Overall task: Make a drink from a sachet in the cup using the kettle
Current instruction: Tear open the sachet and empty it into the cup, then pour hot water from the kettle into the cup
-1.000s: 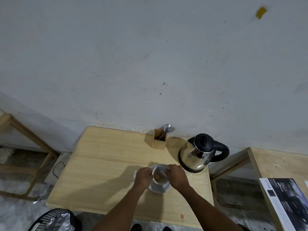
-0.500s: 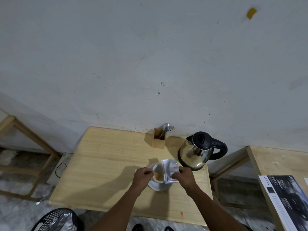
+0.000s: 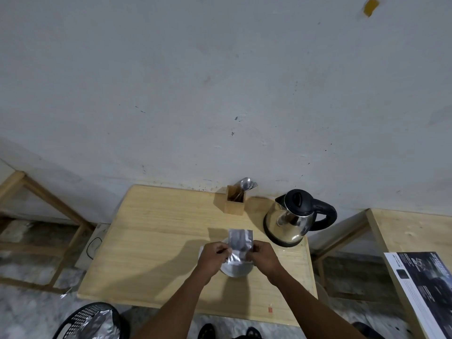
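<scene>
A silver foil sachet (image 3: 239, 243) is held upright between both hands above the cup. My left hand (image 3: 215, 256) pinches its left edge and my right hand (image 3: 263, 255) pinches its right edge. Beneath them a white saucer (image 3: 235, 271) shows on the wooden table (image 3: 156, 243); the cup on it is almost wholly hidden by the sachet and my hands. A steel kettle (image 3: 289, 222) with a black lid and handle stands to the right, near the table's back right corner.
A wooden holder (image 3: 234, 203) with spoons and a fork stands by the wall. A black bin (image 3: 90, 322) with foil wrappers sits on the floor at front left. Another wooden table (image 3: 406, 231) with a printed box (image 3: 425, 285) is on the right.
The sachet came up from the cup: first hidden under my hands, then lifted at the right side, now held upright by both hands over the cup.
</scene>
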